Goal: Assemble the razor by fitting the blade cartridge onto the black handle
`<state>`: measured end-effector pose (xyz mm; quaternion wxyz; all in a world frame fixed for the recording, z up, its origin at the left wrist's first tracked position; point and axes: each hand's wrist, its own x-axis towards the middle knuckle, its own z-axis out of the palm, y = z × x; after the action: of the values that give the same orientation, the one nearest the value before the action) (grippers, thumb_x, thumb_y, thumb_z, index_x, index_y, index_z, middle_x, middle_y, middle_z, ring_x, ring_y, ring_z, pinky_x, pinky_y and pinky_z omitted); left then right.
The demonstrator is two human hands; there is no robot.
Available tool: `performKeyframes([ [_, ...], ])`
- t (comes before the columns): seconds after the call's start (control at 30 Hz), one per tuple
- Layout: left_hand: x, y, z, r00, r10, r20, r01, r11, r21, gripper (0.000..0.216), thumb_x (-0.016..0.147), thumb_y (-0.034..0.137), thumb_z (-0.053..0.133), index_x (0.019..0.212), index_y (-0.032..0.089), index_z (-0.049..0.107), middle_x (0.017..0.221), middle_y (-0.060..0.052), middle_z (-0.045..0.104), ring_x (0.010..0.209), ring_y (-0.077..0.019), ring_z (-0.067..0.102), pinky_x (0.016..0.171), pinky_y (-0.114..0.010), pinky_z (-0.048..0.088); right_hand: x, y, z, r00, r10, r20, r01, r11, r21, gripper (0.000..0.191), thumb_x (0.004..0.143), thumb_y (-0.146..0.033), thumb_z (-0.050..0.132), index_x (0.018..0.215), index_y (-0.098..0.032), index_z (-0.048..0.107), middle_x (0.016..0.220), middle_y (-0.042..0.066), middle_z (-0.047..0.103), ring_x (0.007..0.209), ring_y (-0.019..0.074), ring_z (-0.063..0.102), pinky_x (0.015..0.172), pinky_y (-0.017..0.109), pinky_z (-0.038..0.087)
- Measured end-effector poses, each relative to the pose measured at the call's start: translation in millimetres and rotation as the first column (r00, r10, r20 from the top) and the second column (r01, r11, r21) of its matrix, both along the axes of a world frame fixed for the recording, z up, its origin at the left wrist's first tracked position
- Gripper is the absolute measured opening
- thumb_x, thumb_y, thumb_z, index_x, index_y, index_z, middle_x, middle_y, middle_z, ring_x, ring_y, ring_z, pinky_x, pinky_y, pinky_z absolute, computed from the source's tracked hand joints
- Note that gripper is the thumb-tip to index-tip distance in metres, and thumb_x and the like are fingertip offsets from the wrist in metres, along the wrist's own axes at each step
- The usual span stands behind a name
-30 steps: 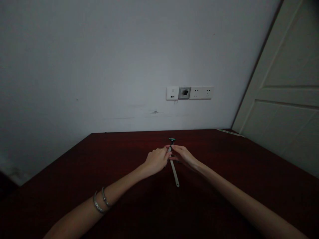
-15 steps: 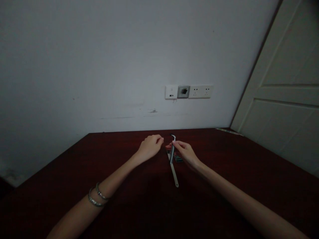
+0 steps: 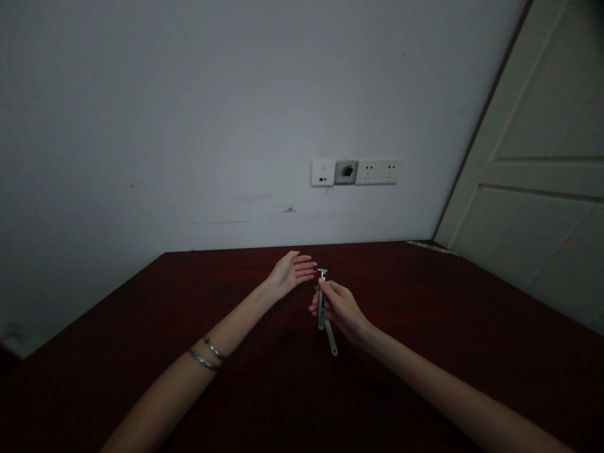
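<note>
My right hand (image 3: 342, 305) grips a razor (image 3: 321, 314) by its grey and dark handle, thumb on the near side. The razor's shiny T-shaped head points up and away from me. My left hand (image 3: 291, 274) is open, fingers stretched out and slightly apart beside the razor head; whether they touch it I cannot tell. Below the razor, a narrow pale strip with a hole at its end, like a handle (image 3: 332, 340), lies on the table. Its far end is hidden behind my right hand and the razor.
The dark red-brown table (image 3: 226, 402) runs back to a pale wall (image 3: 212, 113). Sockets and switch plates (image 3: 377, 172) are set in the wall. A thin patterned strip (image 3: 431, 247) lies at the table's far right corner, by a panelled white door (image 3: 542, 170).
The razor and right hand have come nearer to me, and the razor's head now shows as a T. My left hand has opened from curled fingers and turned its palm towards the razor.
</note>
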<state>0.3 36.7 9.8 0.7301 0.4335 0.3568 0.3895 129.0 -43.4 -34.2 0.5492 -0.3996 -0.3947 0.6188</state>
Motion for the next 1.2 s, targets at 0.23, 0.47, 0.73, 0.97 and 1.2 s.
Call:
performKeyframes([
  [0.23, 12.4, -5.6, -16.5, 0.986, -0.088, 0.140, 0.104, 0.988, -0.116, 0.044, 0.087, 0.041, 0.027, 0.099, 0.006, 0.050, 0.111, -0.023, 0.057, 0.101, -0.0243, 0.058, 0.085, -0.037, 0.047, -9.1, -6.6, -7.9, 0.999, 0.026, 0.030, -0.025, 0.999, -0.022, 0.045, 0.064, -0.061, 0.060, 0.073, -0.019, 0.045, 0.043, -0.011, 0.041, 0.028, 0.0031, 0.032, 0.028, 0.015, 0.025],
  [0.47, 15.4, -9.2, -23.2, 0.964, -0.068, 0.256, 0.119, 0.975, -0.188, 0.045, 0.086, 0.044, 0.029, 0.099, 0.006, 0.049, 0.110, -0.022, 0.057, 0.103, -0.0256, 0.057, 0.085, -0.036, 0.047, -8.9, -8.6, -7.5, 0.998, 0.047, -0.038, -0.051, 0.993, -0.102, 0.047, 0.069, -0.064, 0.053, 0.073, -0.017, 0.051, 0.040, -0.011, 0.033, 0.029, 0.0019, 0.021, 0.030, 0.015, 0.013],
  [0.73, 22.9, -19.7, -23.1, 0.954, -0.054, 0.294, 0.137, 0.953, -0.272, 0.052, 0.087, 0.045, 0.025, 0.104, 0.001, 0.047, 0.110, -0.024, 0.056, 0.102, -0.0261, 0.058, 0.085, -0.035, 0.048, -11.4, -14.3, -7.1, 0.998, 0.070, -0.004, -0.070, 0.988, -0.134, 0.041, 0.072, -0.057, 0.052, 0.064, -0.017, 0.047, 0.044, -0.010, 0.034, 0.031, 0.0016, 0.024, 0.032, 0.015, 0.014],
  [0.97, 25.1, -22.3, -21.3, 0.961, -0.051, 0.273, 0.128, 0.953, -0.273, 0.053, 0.088, 0.044, 0.024, 0.105, 0.001, 0.049, 0.110, -0.023, 0.056, 0.100, -0.0250, 0.059, 0.085, -0.034, 0.047, -12.4, -16.0, -4.0, 0.999, 0.042, 0.019, -0.039, 0.989, -0.143, 0.043, 0.070, -0.058, 0.053, 0.061, -0.017, 0.046, 0.042, -0.010, 0.033, 0.030, 0.0011, 0.023, 0.030, 0.014, 0.012],
  [1.2, 26.0, -19.8, -21.8, 0.959, -0.035, 0.282, 0.114, 0.956, -0.270, 0.051, 0.089, 0.040, 0.025, 0.104, -0.002, 0.051, 0.098, -0.023, 0.061, 0.093, -0.0250, 0.062, 0.083, -0.034, 0.047, -12.2, -13.6, -6.0, 0.998, 0.047, 0.031, -0.042, 0.986, -0.160, 0.042, 0.071, -0.058, 0.052, 0.061, -0.017, 0.047, 0.040, -0.010, 0.032, 0.029, 0.0012, 0.022, 0.029, 0.014, 0.012],
])
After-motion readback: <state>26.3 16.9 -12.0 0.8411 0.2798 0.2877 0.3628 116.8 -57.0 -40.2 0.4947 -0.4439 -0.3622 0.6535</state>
